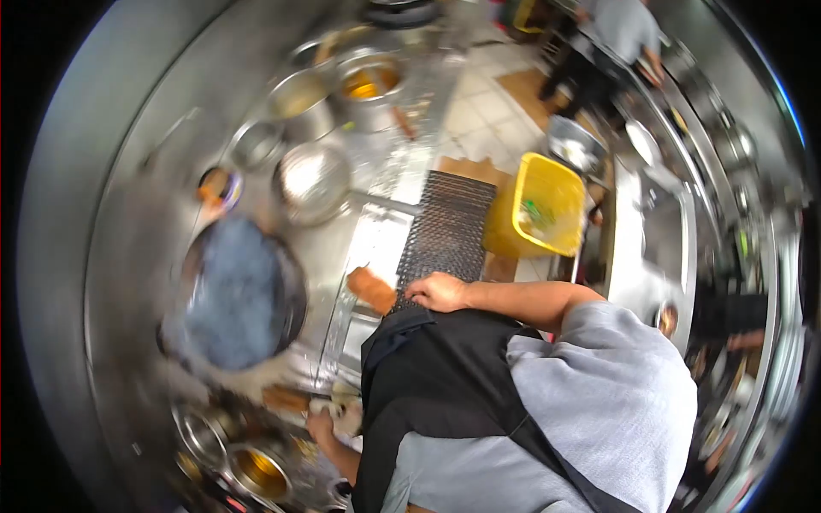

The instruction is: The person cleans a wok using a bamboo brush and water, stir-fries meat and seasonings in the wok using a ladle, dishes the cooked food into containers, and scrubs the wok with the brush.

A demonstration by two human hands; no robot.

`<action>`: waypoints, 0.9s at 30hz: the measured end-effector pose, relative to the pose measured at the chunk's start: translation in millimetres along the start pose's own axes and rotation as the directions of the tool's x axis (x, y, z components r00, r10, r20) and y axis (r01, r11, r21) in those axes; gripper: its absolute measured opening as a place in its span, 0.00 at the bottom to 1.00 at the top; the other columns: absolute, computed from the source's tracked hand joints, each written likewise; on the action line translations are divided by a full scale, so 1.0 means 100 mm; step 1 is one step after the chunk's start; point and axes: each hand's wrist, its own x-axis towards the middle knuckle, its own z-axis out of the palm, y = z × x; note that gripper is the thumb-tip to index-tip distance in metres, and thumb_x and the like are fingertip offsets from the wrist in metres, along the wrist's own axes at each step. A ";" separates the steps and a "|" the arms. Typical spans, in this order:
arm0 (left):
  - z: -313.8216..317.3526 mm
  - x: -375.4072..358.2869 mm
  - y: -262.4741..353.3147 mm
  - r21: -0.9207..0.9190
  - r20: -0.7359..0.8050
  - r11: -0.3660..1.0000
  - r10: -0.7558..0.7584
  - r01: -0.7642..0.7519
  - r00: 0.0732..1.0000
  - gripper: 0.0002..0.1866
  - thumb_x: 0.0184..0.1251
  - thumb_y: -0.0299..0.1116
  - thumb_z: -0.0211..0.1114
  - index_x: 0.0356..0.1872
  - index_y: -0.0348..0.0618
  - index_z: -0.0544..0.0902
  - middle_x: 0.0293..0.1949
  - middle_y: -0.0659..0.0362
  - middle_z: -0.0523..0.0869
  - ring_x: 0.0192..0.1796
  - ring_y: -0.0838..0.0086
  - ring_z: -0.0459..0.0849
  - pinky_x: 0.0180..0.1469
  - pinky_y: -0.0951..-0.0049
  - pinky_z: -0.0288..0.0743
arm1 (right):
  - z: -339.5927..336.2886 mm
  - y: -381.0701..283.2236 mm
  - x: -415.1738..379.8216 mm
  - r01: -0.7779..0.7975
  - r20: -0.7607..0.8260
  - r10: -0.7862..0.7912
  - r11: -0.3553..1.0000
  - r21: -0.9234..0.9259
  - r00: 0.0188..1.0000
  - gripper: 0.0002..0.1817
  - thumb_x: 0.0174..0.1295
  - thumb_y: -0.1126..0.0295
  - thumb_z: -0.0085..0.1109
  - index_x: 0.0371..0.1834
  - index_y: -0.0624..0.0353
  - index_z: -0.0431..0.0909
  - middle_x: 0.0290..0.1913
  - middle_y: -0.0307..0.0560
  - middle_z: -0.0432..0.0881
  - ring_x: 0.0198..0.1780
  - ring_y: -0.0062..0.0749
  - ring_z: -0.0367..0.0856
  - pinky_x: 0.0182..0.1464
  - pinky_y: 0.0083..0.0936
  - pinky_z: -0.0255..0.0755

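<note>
My right hand [440,291] hangs over the edge of a black perforated mat [445,227], fingers loosely curled and apart, with nothing visible in them. Just past its fingertips lies an orange-brown piece [371,289], perhaps a cloth or sponge, at the counter edge. My left hand [321,426] is closed on a bunched white cloth [344,414] beside the stove; blur hides its fingers in part. In front of me sits a large dark wok [295,295], its inside covered by a blue-grey haze.
A wide strainer [312,181] with a long handle lies on the steel counter. Pots [304,107] stand beyond it, and a pot of yellow liquid [259,472] is at lower left. A yellow bin [534,209] stands to my right. Farther off is another person [620,38].
</note>
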 end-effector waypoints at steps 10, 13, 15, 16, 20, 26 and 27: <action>-0.90 -0.75 2.82 -0.283 -0.570 0.579 0.539 -0.765 0.619 0.15 0.73 0.31 0.55 0.51 0.32 0.83 0.30 0.56 0.82 0.30 0.72 0.77 0.35 0.69 0.73 | -0.13 1.17 -1.88 -0.245 -0.524 0.456 0.873 0.422 0.719 0.10 0.64 0.64 0.57 0.43 0.54 0.82 0.40 0.53 0.87 0.44 0.52 0.85 0.49 0.43 0.77; -0.38 -0.91 3.73 -0.292 -0.436 0.373 0.768 -0.881 0.469 0.14 0.75 0.31 0.57 0.52 0.32 0.83 0.30 0.59 0.81 0.30 0.75 0.77 0.34 0.72 0.72 | 0.10 1.85 -2.72 -0.147 -0.749 0.627 0.779 0.610 0.216 0.05 0.62 0.69 0.60 0.37 0.56 0.83 0.32 0.50 0.86 0.36 0.44 0.87 0.42 0.38 0.80; -0.13 -1.33 4.27 -0.370 -0.274 0.358 0.840 -0.857 0.469 0.13 0.75 0.30 0.57 0.52 0.33 0.83 0.28 0.61 0.80 0.30 0.78 0.75 0.33 0.75 0.71 | 0.09 2.18 -3.56 0.211 -0.479 0.864 0.502 0.838 -0.152 0.06 0.65 0.75 0.53 0.40 0.58 0.80 0.26 0.43 0.82 0.27 0.28 0.81 0.28 0.28 0.75; -0.06 -1.56 4.48 -0.408 -0.173 0.391 0.855 -0.825 0.490 0.13 0.75 0.29 0.57 0.52 0.33 0.83 0.28 0.62 0.79 0.29 0.80 0.75 0.33 0.77 0.70 | 0.14 2.43 -4.04 0.516 -0.323 0.903 0.427 0.743 -0.283 0.08 0.66 0.75 0.51 0.44 0.60 0.78 0.25 0.43 0.81 0.23 0.26 0.77 0.24 0.25 0.71; 0.27 -1.92 5.12 -0.384 -0.148 0.145 0.965 -0.912 0.216 0.12 0.75 0.27 0.57 0.50 0.34 0.84 0.27 0.63 0.78 0.26 0.82 0.72 0.30 0.79 0.68 | 0.31 3.00 -5.69 0.780 0.078 0.826 0.490 0.390 -0.558 0.16 0.72 0.51 0.54 0.33 0.51 0.73 0.22 0.39 0.77 0.18 0.25 0.73 0.18 0.23 0.66; -0.08 -1.85 6.13 -0.090 -0.266 0.129 0.952 -0.987 0.149 0.15 0.67 0.26 0.62 0.54 0.41 0.85 0.38 0.53 0.87 0.37 0.70 0.83 0.45 0.70 0.77 | 0.64 3.92 -6.59 0.741 0.114 0.791 0.498 0.451 -0.601 0.17 0.70 0.55 0.53 0.55 0.50 0.75 0.43 0.46 0.82 0.35 0.35 0.81 0.28 0.28 0.72; -0.16 -1.73 6.33 -0.166 -0.351 0.111 0.922 -0.980 0.164 0.17 0.65 0.25 0.62 0.55 0.42 0.84 0.39 0.52 0.86 0.38 0.68 0.84 0.45 0.70 0.77 | 0.57 3.87 -6.49 0.725 0.160 0.756 0.512 0.461 -0.635 0.18 0.70 0.56 0.53 0.57 0.52 0.74 0.48 0.45 0.82 0.36 0.37 0.82 0.28 0.27 0.70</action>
